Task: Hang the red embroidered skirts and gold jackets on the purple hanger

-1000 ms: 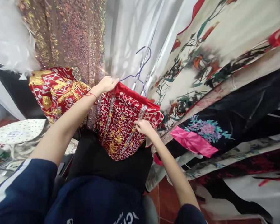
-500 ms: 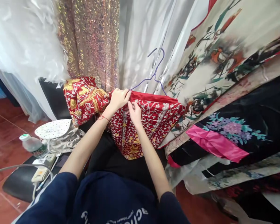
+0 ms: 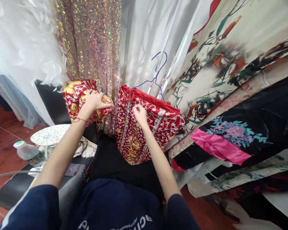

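Note:
My left hand [image 3: 95,100] is closed over a red embroidered cloth bundle [image 3: 73,107] with gold motifs, which sits against a black chair back. Its thumb points right along the cloth. A red garment [image 3: 155,116] with silver and gold embroidery and a plain red top edge hangs from a purple wire hanger [image 3: 156,78]. In front of its upper part is my right hand [image 3: 140,115], thumb and forefinger pinched together. Whether anything small is between those fingertips cannot be made out.
On the left are a black chair back [image 3: 46,102], a dotted white cloth item [image 3: 50,134] and a plastic bottle [image 3: 28,153]. A sequined curtain [image 3: 91,41] hangs behind. Printed garments [image 3: 230,60] and a black one with a pink band [image 3: 218,147] fill the right.
My left hand has let go of the hanging garment's top edge and moved left onto the red and gold bundle. My right hand stays pinched at the hanging garment, which has tilted slightly.

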The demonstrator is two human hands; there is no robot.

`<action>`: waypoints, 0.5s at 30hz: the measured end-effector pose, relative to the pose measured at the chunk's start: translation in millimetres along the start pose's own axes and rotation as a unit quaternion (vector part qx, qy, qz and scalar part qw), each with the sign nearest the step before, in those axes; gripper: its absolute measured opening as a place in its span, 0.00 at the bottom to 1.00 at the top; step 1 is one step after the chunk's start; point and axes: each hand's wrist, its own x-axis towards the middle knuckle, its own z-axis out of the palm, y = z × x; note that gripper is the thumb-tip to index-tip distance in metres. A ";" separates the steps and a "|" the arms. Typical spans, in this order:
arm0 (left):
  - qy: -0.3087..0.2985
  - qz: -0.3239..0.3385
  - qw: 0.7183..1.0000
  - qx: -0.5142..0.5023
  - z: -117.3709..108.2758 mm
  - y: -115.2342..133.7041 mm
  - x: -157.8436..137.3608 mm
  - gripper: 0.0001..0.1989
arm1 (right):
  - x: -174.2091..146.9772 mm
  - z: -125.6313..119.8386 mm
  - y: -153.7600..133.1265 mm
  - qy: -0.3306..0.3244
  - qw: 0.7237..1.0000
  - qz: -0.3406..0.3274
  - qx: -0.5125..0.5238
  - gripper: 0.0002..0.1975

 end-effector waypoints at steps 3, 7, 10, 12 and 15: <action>-0.077 0.049 0.992 0.081 6.3 -0.2 -0.5 0.43 | 1.2 5.7 1.7 -0.022 1.000 0.015 0.006 0.07; -0.091 0.053 0.982 0.156 11.2 12.8 -2.9 0.23 | -1.6 13.1 0.7 -0.056 0.997 0.045 0.014 0.07; -0.046 0.038 0.989 0.132 7.9 14.7 -4.3 0.20 | -5.1 28.6 -0.5 -0.108 0.988 0.104 0.034 0.08; -0.019 0.019 0.994 0.104 1.9 14.6 -3.3 0.20 | -7.8 49.1 -1.6 -0.173 0.970 0.158 0.059 0.12; 0.009 -0.026 0.997 0.067 -11.5 15.6 1.8 0.22 | -9.4 90.8 -5.3 -0.275 0.924 0.234 0.123 0.24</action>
